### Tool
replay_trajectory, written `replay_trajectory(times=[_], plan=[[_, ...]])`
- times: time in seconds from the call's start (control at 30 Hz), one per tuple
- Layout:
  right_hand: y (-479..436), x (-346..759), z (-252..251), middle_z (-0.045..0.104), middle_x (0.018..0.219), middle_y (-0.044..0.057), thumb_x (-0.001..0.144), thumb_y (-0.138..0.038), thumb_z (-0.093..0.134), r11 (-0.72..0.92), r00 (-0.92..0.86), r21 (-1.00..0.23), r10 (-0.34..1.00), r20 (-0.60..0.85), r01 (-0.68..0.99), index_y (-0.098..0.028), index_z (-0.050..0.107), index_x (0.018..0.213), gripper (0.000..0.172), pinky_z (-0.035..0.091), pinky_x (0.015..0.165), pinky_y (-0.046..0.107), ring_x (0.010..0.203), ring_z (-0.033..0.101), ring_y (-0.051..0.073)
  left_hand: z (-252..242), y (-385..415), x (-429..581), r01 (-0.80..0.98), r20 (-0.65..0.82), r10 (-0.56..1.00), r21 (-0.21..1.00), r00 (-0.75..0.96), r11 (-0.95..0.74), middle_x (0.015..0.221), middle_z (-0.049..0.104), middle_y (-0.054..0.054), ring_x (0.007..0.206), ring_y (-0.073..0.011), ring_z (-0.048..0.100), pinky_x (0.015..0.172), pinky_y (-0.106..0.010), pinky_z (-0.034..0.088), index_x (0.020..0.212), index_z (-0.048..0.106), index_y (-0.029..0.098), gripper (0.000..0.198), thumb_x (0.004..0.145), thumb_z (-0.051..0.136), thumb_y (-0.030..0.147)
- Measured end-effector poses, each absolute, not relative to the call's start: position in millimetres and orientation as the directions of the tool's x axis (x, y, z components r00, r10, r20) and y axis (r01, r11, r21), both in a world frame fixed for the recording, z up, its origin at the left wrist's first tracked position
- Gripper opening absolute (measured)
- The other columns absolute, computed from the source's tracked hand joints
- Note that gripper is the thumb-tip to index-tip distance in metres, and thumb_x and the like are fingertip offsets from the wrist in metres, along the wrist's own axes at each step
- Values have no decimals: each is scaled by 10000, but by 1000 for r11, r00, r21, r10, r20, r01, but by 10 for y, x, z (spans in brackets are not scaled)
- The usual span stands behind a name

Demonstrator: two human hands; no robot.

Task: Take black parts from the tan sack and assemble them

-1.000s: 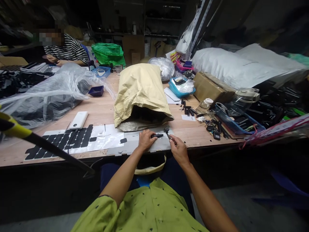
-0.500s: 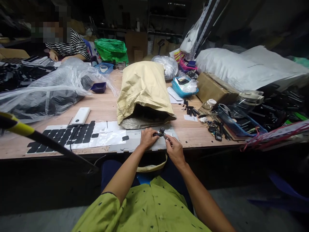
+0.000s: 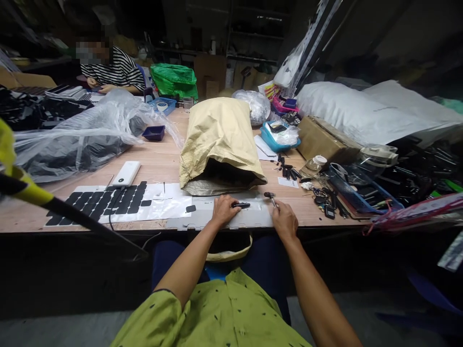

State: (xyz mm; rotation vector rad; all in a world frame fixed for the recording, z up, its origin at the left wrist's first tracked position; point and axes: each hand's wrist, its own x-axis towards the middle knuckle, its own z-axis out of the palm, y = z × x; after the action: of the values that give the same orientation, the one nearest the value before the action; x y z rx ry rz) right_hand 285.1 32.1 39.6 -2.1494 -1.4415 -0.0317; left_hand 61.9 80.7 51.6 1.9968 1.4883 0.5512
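left hand (image 3: 223, 210): rested on the grey sheet (image 3: 231, 219) at the near edge of the desk (image 3: 159, 166); fingers curled narrow, a black stick (image 3: 240, 205) pinched at its near end.
black stick: held low over the sheet; long axis laid from 9 o'clock to 3 o'clock, free end pointed at 3 o'clock, toward the other hand.
right hand (image 3: 284, 220): set at 3 o'clock of the left hand, well apart from it; fingers closed on a small tool (image 3: 270, 196).
small tool: dark round head held up at 11 o'clock from the right hand; thin shaft slanted from the head down into the fingers.
key relation: the stick's free end and the tool's head are faced across a bare strip of sheet, apart; the left hand is the nearer one to the stick, the right hand the nearer one to the tool.
paper sack (image 3: 220, 140): laid at 12 o'clock of both hands, open mouth turned toward them.
black pad sheet (image 3: 108, 202): spread at 9 o'clock of the left hand, a white box (image 3: 126, 174) at its far edge.
small black parts (image 3: 285, 168): scattered at 1 o'clock of the right hand.
another person (image 3: 115, 72): seated at 10 o'clock, at the far corner of the desk.
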Motion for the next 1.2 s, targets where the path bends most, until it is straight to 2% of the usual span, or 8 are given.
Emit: replay_trajectory(times=[0.13, 0.33, 0.47, 0.6, 0.8, 1.0, 1.07, 1.2], plan=[[497, 2987, 426, 645, 985, 101, 889, -141, 497, -416, 480, -275, 846, 232, 867, -206, 728, 1183, 379, 337, 655, 286, 842, 543, 196, 469, 827, 626, 716, -2, 961, 668, 277, -205, 1003, 683, -36, 1061, -260, 540, 974, -396, 381, 1005, 776, 276, 179, 838, 717, 307], [576, 2912, 303, 610, 942, 120, 912, -146, 464, -386, 420, -167, 825, 377, 907, -156, 723, 1155, 355, 315, 646, 301, 814, 510, 206, 440, 823, 578, 708, 16, 946, 659, 324, -254, 1009, 662, -47, 1059, -269, 535, 968, -419, 399, 973, 777, 262, 180, 809, 737, 325], [586, 2916, 239, 599, 919, 116, 907, -146, 464, -380, 397, -129, 815, 422, 916, -161, 726, 1126, 341, 313, 650, 307, 813, 509, 213, 343, 590, 344, 625, 130, 872, 648, 472, -435, 1203, 627, -58, 1189, -292, 499, 1024, -440, 394, 916, 773, 265, 155, 769, 780, 313], [590, 2929, 219, 589, 921, 117, 920, -164, 460, -383, 391, -108, 812, 433, 917, -162, 715, 1133, 332, 311, 652, 305, 827, 512, 217, 124, 168, -18, 612, 258, 805, 538, 534, -579, 1371, 553, -80, 1286, -329, 448, 1070, -491, 380, 950, 751, 262, 198, 755, 783, 276], [584, 2922, 197, 582, 912, 116, 923, -176, 464, -392, 388, -87, 807, 445, 916, -167, 706, 1130, 319, 293, 640, 308, 834, 511, 224, -40, -183, -258, 723, 340, 819, 390, 463, -570, 1469, 485, -109, 1335, -381, 410, 1067, -544, 394, 964, 723, 247, 235, 733, 763, 239], [586, 2920, 171, 587, 907, 117, 908, -162, 468, -404, 386, -67, 794, 470, 912, -163, 706, 1133, 328, 286, 625, 313, 824, 510, 229, 403, 690, 78, 744, 375, 840, 408, 392, -529, 1044, 685, -90, 1029, -272, 596, 948, -441, 488, 1010, 703, 218, 177, 896, 579, 272], [587, 2923, 161, 583, 904, 116, 901, -163, 478, -402, 382, -63, 792, 476, 913, -161, 702, 1140, 327, 290, 626, 313, 822, 508, 229, 581, 1168, 240, 800, 328, 879, 386, 347, -460, 1061, 687, -97, 1006, -272, 609, 927, -426, 498, 1067, 701, 211, 227, 910, 541, 242], [586, 2925, 141, 577, 903, 111, 900, -171, 487, -399, 371, -52, 789, 490, 916, -161, 691, 1143, 318, 301, 635, 315, 828, 505, 228, 758, 1937, 505, 852, 222, 907, 320, 357, -414, 1179, 682, -103, 1142, -282, 594, 975, -383, 476, 1184, 671, 207, 322, 895, 533, 172]])
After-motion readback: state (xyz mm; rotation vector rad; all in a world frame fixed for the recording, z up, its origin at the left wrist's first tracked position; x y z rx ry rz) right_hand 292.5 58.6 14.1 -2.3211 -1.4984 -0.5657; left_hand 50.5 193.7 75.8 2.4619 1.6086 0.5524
